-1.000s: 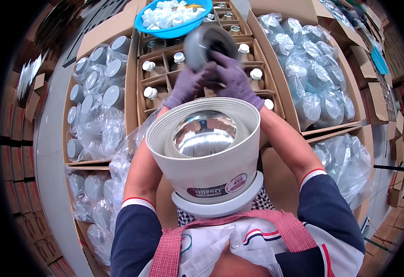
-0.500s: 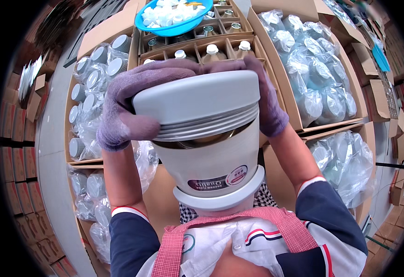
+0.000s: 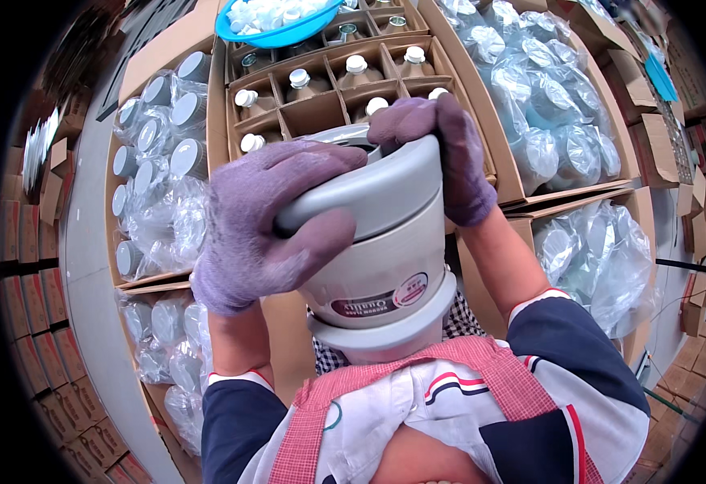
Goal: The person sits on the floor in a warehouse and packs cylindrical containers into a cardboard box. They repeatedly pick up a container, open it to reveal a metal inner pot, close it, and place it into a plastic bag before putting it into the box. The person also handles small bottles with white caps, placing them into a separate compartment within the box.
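Note:
A pale grey vacuum flask body (image 3: 369,278) stands upright close in front of my chest, with a dark printed label and a wider grey flange (image 3: 389,339) at its lower end. On top sits a thick grey collar (image 3: 377,194), nearly level with the body and with a thin seam between them. My left hand (image 3: 268,218), in a purple glove, wraps the collar's left side, thumb along the front and fingers over the top rim. Gripping the far right rim is my gloved right hand (image 3: 446,149). Fingers partly hide the opening in the collar's top.
Ahead, a divided carton (image 3: 313,113) holds silvery bottles with white caps. A blue basin (image 3: 280,32) of small white parts stands beyond. Open cartons of bagged grey parts (image 3: 187,157) lie left, bagged pale parts (image 3: 551,97) right. Stacked boxes (image 3: 38,298) line the left edge.
The collar has come down onto the flask body, covering the threads that showed in the gap. Both hands have come lower with it, and the view has tilted, showing more of the bottles.

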The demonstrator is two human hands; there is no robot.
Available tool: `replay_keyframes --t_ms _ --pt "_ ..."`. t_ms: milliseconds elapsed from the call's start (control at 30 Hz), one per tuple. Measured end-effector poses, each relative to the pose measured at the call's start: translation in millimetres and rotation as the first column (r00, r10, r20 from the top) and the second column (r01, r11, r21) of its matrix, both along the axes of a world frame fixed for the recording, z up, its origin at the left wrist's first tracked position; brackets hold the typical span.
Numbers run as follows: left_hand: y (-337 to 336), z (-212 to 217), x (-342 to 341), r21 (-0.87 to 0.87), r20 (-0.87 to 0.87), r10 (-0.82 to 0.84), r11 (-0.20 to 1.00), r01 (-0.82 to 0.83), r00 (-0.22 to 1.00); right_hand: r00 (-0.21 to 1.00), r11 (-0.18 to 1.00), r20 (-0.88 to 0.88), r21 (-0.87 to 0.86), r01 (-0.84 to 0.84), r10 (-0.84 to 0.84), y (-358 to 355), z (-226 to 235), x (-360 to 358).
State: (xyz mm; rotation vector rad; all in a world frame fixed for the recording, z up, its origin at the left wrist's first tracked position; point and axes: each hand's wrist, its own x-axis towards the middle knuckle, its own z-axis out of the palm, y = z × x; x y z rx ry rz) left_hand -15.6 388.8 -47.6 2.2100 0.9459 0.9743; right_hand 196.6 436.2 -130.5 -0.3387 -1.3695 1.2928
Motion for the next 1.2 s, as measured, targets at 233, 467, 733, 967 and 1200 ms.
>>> replay_keyframes --t_ms 233,467,733,967,1200 --pt "32 -70 -46 -0.33 0.691 0.042 0.907 0.263 0.722 0.897 0.907 0.332 0.393 0.15 -0.292 -48 65 -17" --pt "-9 -66 -18 -0.133 0.473 0.031 0.99 0.037 0.88 0.941 0.968 -0.246 -0.034 -0.248 0.233 1 -13 -7" --pt "-18 -31 -17 -0.107 0.332 0.237 0.971 -0.213 0.913 0.877 0.967 0.418 0.01 0.254 -0.235 -35 54 -9" --pt "-10 -25 -4 0.195 0.287 0.078 0.971 -0.138 0.955 0.937 0.993 0.339 -0.049 0.11 -0.087 -16 51 2" --pt "-10 -13 -1 0.369 0.167 -0.038 0.929 -0.027 0.985 0.956 0.886 0.255 -0.463 -0.014 0.148 -17 56 10"
